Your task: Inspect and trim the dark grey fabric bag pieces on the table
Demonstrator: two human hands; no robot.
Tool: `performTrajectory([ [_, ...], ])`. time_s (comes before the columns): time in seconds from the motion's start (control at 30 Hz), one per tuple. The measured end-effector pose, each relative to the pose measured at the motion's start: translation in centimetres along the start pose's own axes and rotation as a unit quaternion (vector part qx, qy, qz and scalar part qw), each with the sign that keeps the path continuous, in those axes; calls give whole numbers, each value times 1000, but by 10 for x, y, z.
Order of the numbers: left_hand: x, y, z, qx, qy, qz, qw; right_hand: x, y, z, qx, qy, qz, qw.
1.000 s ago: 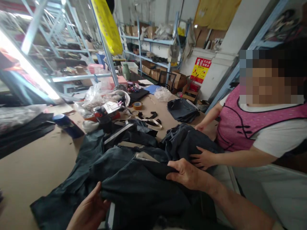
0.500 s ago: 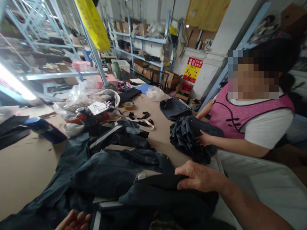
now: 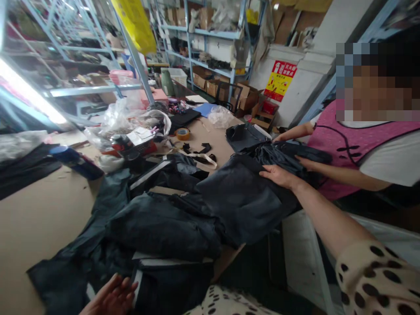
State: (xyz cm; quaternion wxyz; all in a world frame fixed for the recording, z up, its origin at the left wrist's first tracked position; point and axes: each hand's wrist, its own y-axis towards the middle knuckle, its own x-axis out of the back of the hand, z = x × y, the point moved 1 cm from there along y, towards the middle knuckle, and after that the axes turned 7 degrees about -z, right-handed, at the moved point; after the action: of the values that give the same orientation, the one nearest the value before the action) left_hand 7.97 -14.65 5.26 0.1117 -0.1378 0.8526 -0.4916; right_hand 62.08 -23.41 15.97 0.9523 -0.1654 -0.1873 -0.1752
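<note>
My right hand reaches out to the right and grips the upper edge of a dark cloth piece, which spreads over the table's front edge. Palm up and holding nothing, my left hand rests low in the view with loosely curled, parted fingers. Beside it lies a dark garment piece with a white strip. A folded dark garment lies between my hands, on a heap of similar cloth. Just beyond my right hand, a co-worker's hands are on a gathered dark bundle.
A co-worker in a pink apron stands at the right. White bins stand below the table's right edge. On the table are a blue bottle, a tape roll, plastic bags and cloth scraps. Blue shelving stands behind.
My right hand has moved forward and right, drawing the dark cloth piece off the near pile toward the co-worker's bundle. My left hand stays low, about where it was.
</note>
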Motion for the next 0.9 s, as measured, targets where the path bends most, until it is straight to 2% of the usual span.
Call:
performTrajectory([
  [0.13, -6, -11, 8, -10, -4, 10, 1000, 15, 58, -46, -1, -168, -106, 980],
  [0.2, -7, -8, 14, -20, 12, 15, 1000, 2, 75, -58, 29, -239, -159, 957],
  [0.23, -9, -6, 18, -25, 21, 17, 999, -14, 76, -59, 57, -269, -170, 946],
  [0.3, -15, -1, 25, -35, 30, 25, 999, -65, 61, -49, 131, -284, -140, 939],
  [0.37, -23, 3, 31, -41, 31, 28, 998, -137, 26, -28, 222, -262, -56, 938],
  [0.4, -27, 5, 33, -42, 29, 28, 998, -176, 4, -18, 277, -253, 10, 927],
  [0.47, -33, 6, 36, -48, 24, 26, 998, -251, -39, -2, 413, -279, 167, 851],
  [0.5, -35, 6, 36, -51, 23, 25, 998, -282, -56, 0, 440, -308, 207, 818],
  [0.57, -37, 5, 36, -56, 25, 25, 998, -324, -70, -4, 429, -371, 200, 799],
  [0.6, -36, 4, 36, -58, 27, 25, 998, -335, -69, -10, 415, -394, 179, 800],
  [0.67, -34, 3, 35, -59, 32, 22, 997, -343, -56, -22, 386, -404, 139, 818],
  [0.77, -32, 2, 37, -65, 40, 20, 997, -334, -31, -34, 360, -368, 121, 849],
  [0.9, -37, -5, 39, -94, 51, 21, 994, -317, -8, -31, 340, -323, 126, 874],
])
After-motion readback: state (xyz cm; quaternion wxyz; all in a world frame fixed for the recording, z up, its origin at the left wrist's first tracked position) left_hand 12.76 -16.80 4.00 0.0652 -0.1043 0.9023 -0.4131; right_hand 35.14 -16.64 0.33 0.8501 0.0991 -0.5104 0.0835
